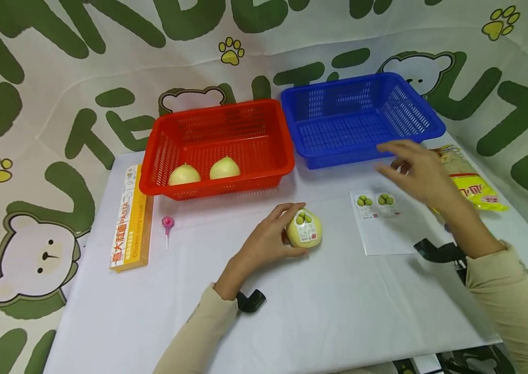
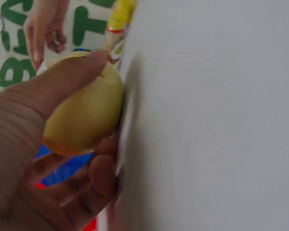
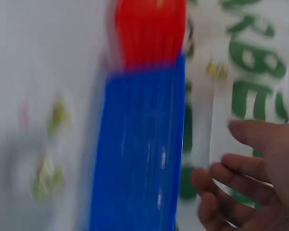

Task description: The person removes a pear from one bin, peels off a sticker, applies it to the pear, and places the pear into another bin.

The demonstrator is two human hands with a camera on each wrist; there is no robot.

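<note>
While 1 pear [image 1: 305, 229] with sticker on top is gripped on bench [image 1: 320, 311] by left hand [image 1: 268, 240], thumb and fingers curled round it, right hand [image 1: 420, 169] is held above bench, fingers spread, nothing held. 2 more pears [image 1: 204, 171] are seen in red basket [image 1: 219, 148]. 1 blue basket [image 1: 361, 118] is set beside it. 1 sticker sheet [image 1: 385, 221] with 2 stickers, 1 pasta box [image 1: 132, 219], 1 lollipop [image 1: 167, 226], 1 yellow packet [image 1: 471, 184] are counted on bench.
</note>
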